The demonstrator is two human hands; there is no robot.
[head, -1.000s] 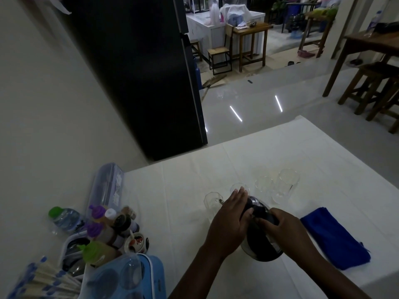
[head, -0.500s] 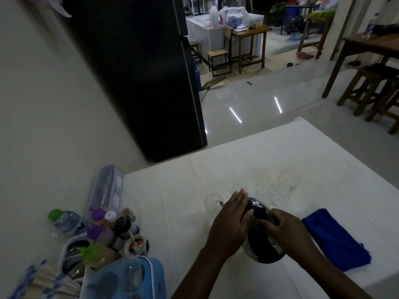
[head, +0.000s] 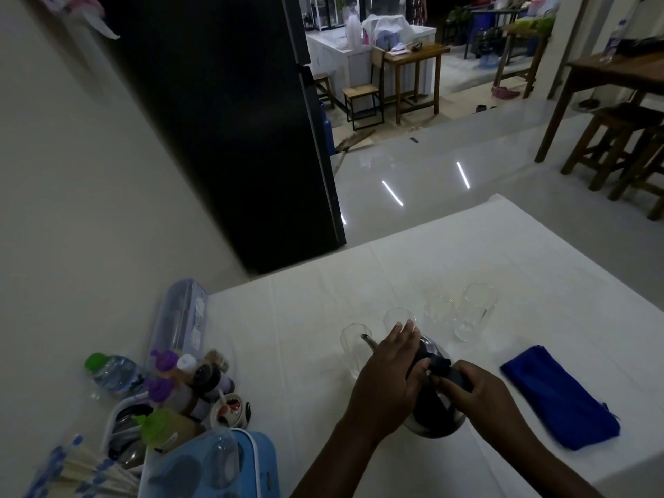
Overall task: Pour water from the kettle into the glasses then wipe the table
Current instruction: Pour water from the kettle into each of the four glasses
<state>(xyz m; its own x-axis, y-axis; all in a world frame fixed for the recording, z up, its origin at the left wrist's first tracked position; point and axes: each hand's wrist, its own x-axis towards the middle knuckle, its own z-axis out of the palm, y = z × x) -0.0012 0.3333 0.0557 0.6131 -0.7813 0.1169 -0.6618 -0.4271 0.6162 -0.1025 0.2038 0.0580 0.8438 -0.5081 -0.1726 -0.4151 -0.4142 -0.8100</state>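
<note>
A dark metal kettle [head: 436,413] is tilted to the left over the white table [head: 521,267]. Its spout [head: 367,339] sits at the rim of the leftmost glass [head: 354,354]. My right hand [head: 476,398] grips the kettle's black handle. My left hand [head: 390,381] lies flat on the kettle's lid and side. A second glass [head: 397,316] stands just behind my left fingers. Further right are a short glass [head: 439,308] and a tall glass [head: 474,312]. A folded blue cloth [head: 560,397] lies on the table right of my right hand.
A cluster of bottles [head: 179,386], a small water bottle [head: 113,372], a clear container [head: 179,318] and a blue plastic rack [head: 222,465] crowd the table's left side. A black fridge [head: 233,120] stands behind the table. Wooden stools [head: 618,145] are far right.
The kettle has tipped a little further to the left towards the leftmost glass. Both hands keep their hold on it.
</note>
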